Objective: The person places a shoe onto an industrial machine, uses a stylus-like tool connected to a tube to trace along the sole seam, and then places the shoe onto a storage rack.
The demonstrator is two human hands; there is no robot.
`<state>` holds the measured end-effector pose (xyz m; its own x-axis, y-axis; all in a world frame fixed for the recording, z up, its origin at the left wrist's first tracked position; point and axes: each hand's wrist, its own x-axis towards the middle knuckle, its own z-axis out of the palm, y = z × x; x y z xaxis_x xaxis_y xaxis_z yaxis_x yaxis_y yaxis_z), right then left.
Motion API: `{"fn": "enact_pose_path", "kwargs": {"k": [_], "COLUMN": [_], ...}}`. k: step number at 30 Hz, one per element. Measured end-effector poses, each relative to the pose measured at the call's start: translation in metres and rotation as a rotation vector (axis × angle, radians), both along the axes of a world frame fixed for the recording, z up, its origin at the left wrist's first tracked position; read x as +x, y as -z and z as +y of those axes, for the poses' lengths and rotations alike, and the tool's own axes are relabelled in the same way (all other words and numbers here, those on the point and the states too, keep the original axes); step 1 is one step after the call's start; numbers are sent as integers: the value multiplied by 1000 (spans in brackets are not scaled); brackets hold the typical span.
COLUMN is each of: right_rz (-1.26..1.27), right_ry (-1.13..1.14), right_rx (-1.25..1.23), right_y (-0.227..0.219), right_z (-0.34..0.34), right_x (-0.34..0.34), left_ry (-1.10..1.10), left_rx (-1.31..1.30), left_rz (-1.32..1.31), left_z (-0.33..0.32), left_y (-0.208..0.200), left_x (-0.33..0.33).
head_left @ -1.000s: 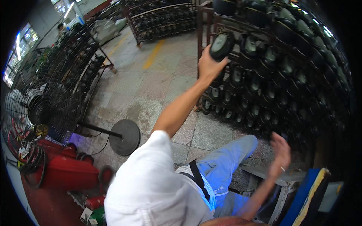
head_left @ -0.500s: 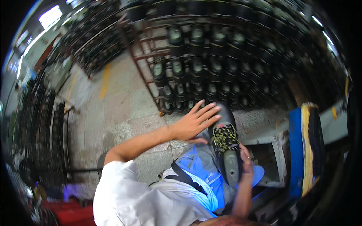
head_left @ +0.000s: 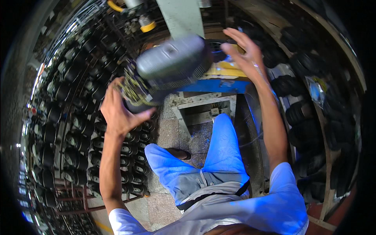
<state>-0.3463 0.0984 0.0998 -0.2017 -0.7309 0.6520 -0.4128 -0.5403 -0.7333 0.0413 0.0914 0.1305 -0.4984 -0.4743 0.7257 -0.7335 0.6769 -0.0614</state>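
White shirt (head_left: pixel 250 213) nearest, along the lower edge, followed by grey trousers (head_left: pixel 225 145), strongly lit in blue. Higher, left hand (head_left: pixel 119 111) closed around the laced part of a black shoe (head_left: pixel 172 58), with thumb stretched out below. Shoe held in the air, lying crosswise, with yellow-and-black laces (head_left: pixel 135 88) toward the gripping fingers and a smooth grey surface facing up; somewhat blurred. Right hand (head_left: pixel 244 53) open, fingers extended, near the other end of the shoe; cannot tell surely if touching, but seemingly apart. Beyond, bench (head_left: pixel 227 86) with blue front edge and yellow top, its left front corner hidden behind the shoe. Below that edge, pale metal frame (head_left: pixel 199 101). Along the right, shelf (head_left: pixel 328 164) with dark shoes (head_left: pixel 299 113), plus clear bag (head_left: pixel 315 94) at its inner edge. Leftward, reddish rack (head_left: pixel 85 197) filled with rows of shoes. Farthest, pale green pillar (head_left: pixel 182 17) behind the bench.
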Motion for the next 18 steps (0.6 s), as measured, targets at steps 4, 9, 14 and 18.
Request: {"fn": "enact_pose_path", "kwargs": {"k": [4,9,14,18], "right_rz": [218,104,68,102], "right_ry": [-1,-208,-283,-285], "right_rx": [234,272,331,291], "right_y": [22,25,22,24], "right_z": [-37,-34,-40,-54], "right_x": [-28,-36,-36,-44], "left_ry": [-33,48,49,137], "left_rx": [-10,145,308,485], "left_rz": [-39,-253,-372,-283], "left_z": [-62,-106,-134,-136], "left_y": [-25,-50,-50,-55], "left_x": [-25,-42,-78,-87]}}
